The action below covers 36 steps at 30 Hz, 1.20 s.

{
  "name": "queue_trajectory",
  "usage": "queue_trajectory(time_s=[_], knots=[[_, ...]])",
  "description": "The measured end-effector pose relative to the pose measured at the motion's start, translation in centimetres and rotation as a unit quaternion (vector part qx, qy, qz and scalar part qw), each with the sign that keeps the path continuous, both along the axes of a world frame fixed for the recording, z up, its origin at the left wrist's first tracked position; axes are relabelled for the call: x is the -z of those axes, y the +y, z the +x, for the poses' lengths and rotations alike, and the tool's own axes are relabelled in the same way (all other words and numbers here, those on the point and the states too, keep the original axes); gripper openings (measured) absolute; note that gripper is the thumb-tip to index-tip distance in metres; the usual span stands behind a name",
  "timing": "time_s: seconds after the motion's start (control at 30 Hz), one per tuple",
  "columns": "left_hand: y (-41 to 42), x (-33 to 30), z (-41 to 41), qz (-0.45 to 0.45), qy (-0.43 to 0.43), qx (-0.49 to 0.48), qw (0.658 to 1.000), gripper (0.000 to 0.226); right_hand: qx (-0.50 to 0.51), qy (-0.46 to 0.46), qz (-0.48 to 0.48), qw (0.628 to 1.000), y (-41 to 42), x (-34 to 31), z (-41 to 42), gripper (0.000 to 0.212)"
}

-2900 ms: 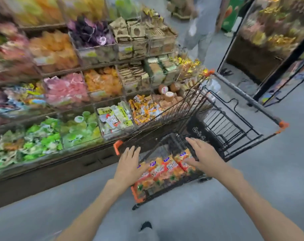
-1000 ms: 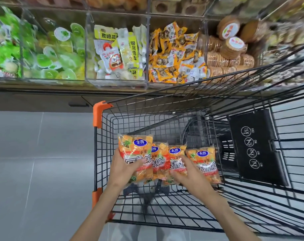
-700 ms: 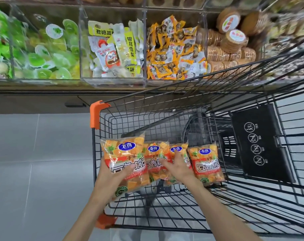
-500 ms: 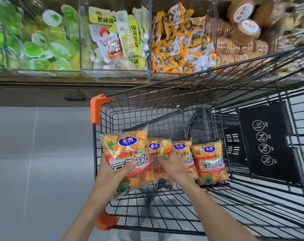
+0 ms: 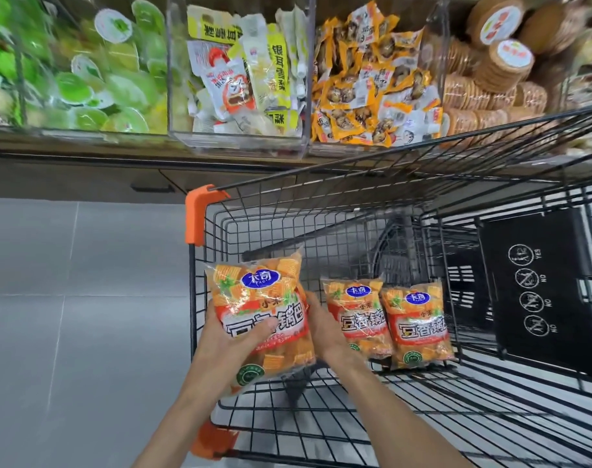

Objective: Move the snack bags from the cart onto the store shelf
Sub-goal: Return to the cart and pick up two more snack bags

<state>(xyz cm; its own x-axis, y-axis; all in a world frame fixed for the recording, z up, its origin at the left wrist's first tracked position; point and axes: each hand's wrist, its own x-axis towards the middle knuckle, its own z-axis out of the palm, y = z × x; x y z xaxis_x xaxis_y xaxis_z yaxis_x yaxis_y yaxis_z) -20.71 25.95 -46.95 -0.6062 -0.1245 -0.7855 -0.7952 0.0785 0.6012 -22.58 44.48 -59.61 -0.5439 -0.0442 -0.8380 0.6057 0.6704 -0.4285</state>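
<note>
Lifted clear of the other two bags [image 5: 386, 319], one snack bag [image 5: 259, 319] now sits in your left grip [image 5: 233, 346], thumb pinching its front; your right grip [image 5: 321, 329] steadies its edge. Next, carry it from the cart [image 5: 355, 231] up to the shelf [image 5: 85, 146].

Orange snack bags [image 5: 386, 319], blue oval logos; black wire cart [image 5: 355, 231], orange corners.

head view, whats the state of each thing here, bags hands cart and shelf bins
front snack bag: lifted, held by both hands
left hand: gripping it, thumb across the front
right hand: gripping its right edge
two snack bags: leaning in the cart
cart: otherwise bare
shelf bins: stocked
</note>
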Motion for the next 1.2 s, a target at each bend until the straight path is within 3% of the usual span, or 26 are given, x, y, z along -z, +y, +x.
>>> queue_trajectory(time_s=[0.07, 0.23, 0.4, 0.43, 0.53, 0.63, 0.9, 1.1, 1.2], knots=[[0.1, -0.2, 0.1, -0.011, 0.001, 0.001, 1.000, 0.085, -0.001, 0.004, 0.008, 1.000, 0.1, -2.7, -0.3, 0.050], [0.3, -1.4, -0.3, -0.011, 0.011, 0.000, 1.000, 0.074, 0.115, 0.012, -0.057, 0.992, 4.1, -5.6, -0.8, 0.077], [1.2, -4.5, -1.0, -0.015, 0.048, -0.001, 0.999, 0.087, 0.167, 0.059, -0.077, 0.981, 9.2, -10.5, -2.0, 0.097], [1.5, -5.5, -1.1, -0.014, 0.057, -0.008, 0.998, 0.079, 0.171, 0.065, -0.084, 0.980, 9.9, -12.0, -2.4, 0.092], [2.2, -9.2, -1.6, -0.009, 0.084, -0.034, 0.996, 0.054, 0.177, 0.101, -0.092, 0.975, 11.8, -17.0, -3.7, 0.050], [2.0, -13.1, -1.9, -0.001, 0.113, -0.050, 0.992, 0.067, 0.186, 0.125, -0.108, 0.969, 12.8, -21.8, -5.0, 0.035], [-2.7, -24.8, -0.2, -0.045, 0.251, -0.123, 0.959, 0.044, 0.096, 0.207, -0.177, 0.957, 9.6, -35.3, -8.4, 0.041], [-10.0, -31.6, 4.8, -0.056, 0.294, -0.203, 0.932, 0.053, -0.002, 0.254, -0.203, 0.946, 0.1, -43.6, -9.0, 0.074], [-14.5, -34.5, 8.5, -0.063, 0.316, -0.245, 0.915, 0.036, -0.046, 0.247, -0.248, 0.936, -6.6, -47.0, -7.9, 0.051]])
